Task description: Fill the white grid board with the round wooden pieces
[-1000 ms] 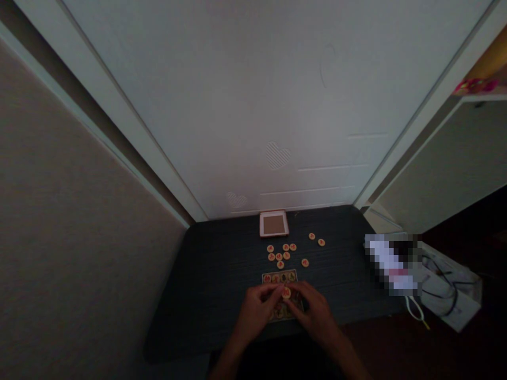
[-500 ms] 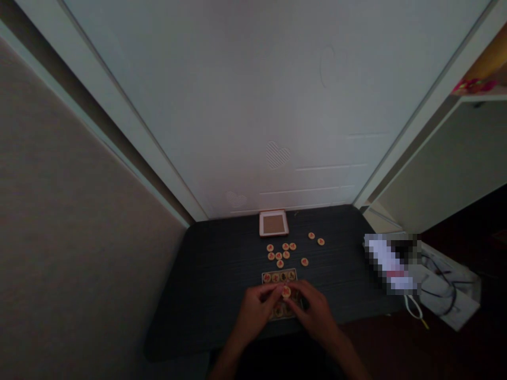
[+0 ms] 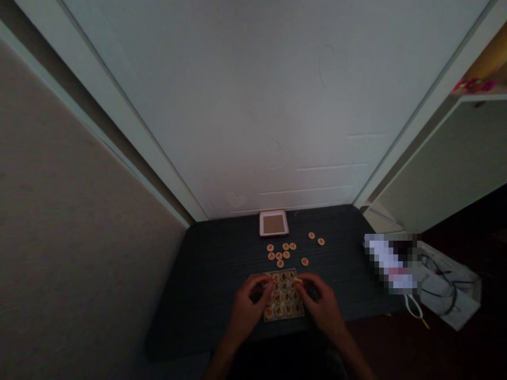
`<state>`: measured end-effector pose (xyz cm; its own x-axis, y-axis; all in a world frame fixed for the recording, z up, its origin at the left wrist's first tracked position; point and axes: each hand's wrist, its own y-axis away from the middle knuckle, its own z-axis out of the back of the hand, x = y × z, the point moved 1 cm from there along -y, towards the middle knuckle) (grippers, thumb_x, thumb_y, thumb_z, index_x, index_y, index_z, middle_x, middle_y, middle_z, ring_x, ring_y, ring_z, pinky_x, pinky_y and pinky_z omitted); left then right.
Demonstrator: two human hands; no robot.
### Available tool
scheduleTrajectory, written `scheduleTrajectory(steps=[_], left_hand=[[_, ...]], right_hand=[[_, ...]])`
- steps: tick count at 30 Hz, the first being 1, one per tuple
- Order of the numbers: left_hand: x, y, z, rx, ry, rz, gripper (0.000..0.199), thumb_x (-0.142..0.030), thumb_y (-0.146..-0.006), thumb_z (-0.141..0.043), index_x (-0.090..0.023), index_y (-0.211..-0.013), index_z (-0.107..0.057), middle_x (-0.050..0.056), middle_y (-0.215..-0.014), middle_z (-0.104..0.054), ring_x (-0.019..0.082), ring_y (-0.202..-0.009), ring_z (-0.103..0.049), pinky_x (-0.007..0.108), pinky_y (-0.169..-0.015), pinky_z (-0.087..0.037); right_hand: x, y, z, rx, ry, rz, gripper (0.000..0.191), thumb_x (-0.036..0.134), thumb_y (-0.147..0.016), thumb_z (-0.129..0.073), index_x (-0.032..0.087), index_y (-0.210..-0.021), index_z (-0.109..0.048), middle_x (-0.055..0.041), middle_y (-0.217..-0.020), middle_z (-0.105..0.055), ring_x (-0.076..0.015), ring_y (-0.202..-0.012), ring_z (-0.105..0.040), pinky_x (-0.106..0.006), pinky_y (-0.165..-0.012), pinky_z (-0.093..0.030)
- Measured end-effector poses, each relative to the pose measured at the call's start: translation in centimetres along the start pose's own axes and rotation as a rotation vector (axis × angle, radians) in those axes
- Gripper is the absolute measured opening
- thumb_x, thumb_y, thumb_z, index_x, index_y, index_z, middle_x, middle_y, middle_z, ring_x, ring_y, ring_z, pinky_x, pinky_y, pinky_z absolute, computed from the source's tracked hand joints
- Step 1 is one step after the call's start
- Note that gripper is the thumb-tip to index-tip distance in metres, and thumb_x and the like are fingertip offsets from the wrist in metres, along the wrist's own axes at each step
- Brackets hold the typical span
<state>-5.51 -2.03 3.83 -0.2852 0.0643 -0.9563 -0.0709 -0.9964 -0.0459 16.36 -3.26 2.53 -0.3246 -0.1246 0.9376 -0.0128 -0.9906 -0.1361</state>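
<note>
A shallow box holds rows of round Chinese chess pieces, some with red characters and some with dark ones. My left hand is at its upper left corner, thumb and fingers pinched together; whether a piece is between them is hard to see. On the opposite side my right hand pinches a pale Chinese chess piece, seen nearly edge-on, over the box's right edge. Beyond the box lie several loose red-marked pieces, with one more piece to their right.
A box lid with a brown centre lies at the back of the dark table, near the white panel. Two loose pieces lie at the back right. Off the table's right side is a white container with cables.
My hands have moved apart from over the box's middle to its two sides. The piece that showed its red face between them is now not seen face-on, and the box's rows are uncovered.
</note>
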Motion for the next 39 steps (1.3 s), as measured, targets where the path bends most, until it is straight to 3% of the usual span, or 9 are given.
scheduleTrajectory(steps=[5, 11, 17, 31, 39], left_hand=[[1.0, -0.9, 0.9, -0.056, -0.241, -0.158, 0.019, -0.029, -0.089, -0.065, -0.025, -0.106, -0.071, 0.006, -0.11, -0.07, 0.023, -0.104, -0.066, 0.041, -0.094, -0.055], [1.3, -2.1, -0.3, 0.023, -0.376, -0.24, 0.02, -0.024, -0.09, -0.063, -0.026, -0.109, -0.069, 0.006, -0.114, -0.068, 0.024, -0.11, -0.063, 0.043, -0.099, -0.05], [1.5, -2.9, -1.3, 0.096, -0.465, -0.24, 0.021, -0.02, -0.087, -0.064, -0.027, -0.105, -0.07, 0.004, -0.113, -0.069, 0.025, -0.109, -0.062, 0.044, -0.097, -0.049], [2.2, -2.9, -1.5, 0.096, -0.486, -0.222, 0.019, -0.02, -0.085, -0.064, -0.027, -0.102, -0.071, 0.003, -0.108, -0.071, 0.024, -0.105, -0.064, 0.044, -0.097, -0.048], [2.6, -2.9, -1.4, 0.088, -0.469, -0.216, 0.021, -0.022, -0.084, -0.064, -0.026, -0.104, -0.07, 0.005, -0.108, -0.071, 0.025, -0.106, -0.064, 0.044, -0.099, -0.047]], right_hand=[[-0.9, -0.1, 0.5, -0.049, -0.067, -0.069, 0.03, 0.048, -0.09, -0.064, 0.022, -0.104, -0.069, -0.0064, -0.094, -0.074, -0.0235, -0.086, -0.069, -0.034, -0.08, -0.055], [-1.1, -0.2, 0.7, -0.07, -0.094, -0.11, 0.03, 0.048, -0.09, -0.065, 0.022, -0.103, -0.069, -0.0069, -0.098, -0.075, -0.0244, -0.09, -0.07, -0.036, -0.083, -0.055], [-1.2, -0.4, 0.9, -0.077, -0.108, -0.129, 0.031, 0.05, -0.09, -0.065, 0.022, -0.102, -0.069, -0.0078, -0.098, -0.075, -0.0251, -0.092, -0.07, -0.036, -0.083, -0.056], [-2.1, -1.1, -0.2, -0.003, -0.19, -0.155, 0.032, 0.052, -0.088, -0.065, 0.022, -0.099, -0.066, -0.0073, -0.094, -0.074, -0.0248, -0.089, -0.072, -0.036, -0.082, -0.058], [-1.2, -2.5, -1.5, 0.032, 0.051, -0.046, 0.024, 0.044, -0.091, -0.062, 0.022, -0.094, -0.073, -0.0049, -0.087, -0.075, -0.0218, -0.079, -0.069, -0.032, -0.074, -0.055]])
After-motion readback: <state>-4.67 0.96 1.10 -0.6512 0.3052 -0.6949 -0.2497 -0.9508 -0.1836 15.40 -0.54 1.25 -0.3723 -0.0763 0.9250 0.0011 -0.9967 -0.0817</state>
